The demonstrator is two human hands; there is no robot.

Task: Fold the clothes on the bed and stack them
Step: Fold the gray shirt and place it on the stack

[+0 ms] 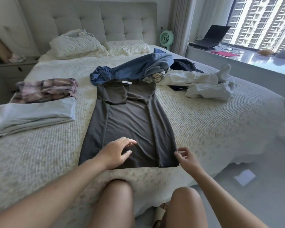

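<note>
From my feed, the bed filled most of the view, covered in a cream, ribbed quilt that ran from the near edge to a pale tufted headboard at the far wall. Two rumpled pillows lay against it. A dark grey dress lay flat in the middle of the quilt, neckline far, hem near, both sides folded inward. My left hand hovered over the lower part of the dress with fingers spread and relaxed, gripping nothing I could see. My right hand sat at the near right corner of the hem, fingers loosely curled and close to the cloth; I could not tell whether they pinched it.

On the left of the bed lay a folded pale blue garment with a folded pink-and-grey patterned piece just beyond it. Past the dress's neckline a blue denim garment was heaped, with a crumpled white garment and a dark garment to its right.

A bedside cabinet stood far left. On the right, a mint-green fan stood by a curtain, and an open laptop rested on the window ledge, with tower blocks outside. A white sheet of paper lay on the grey floor.
</note>
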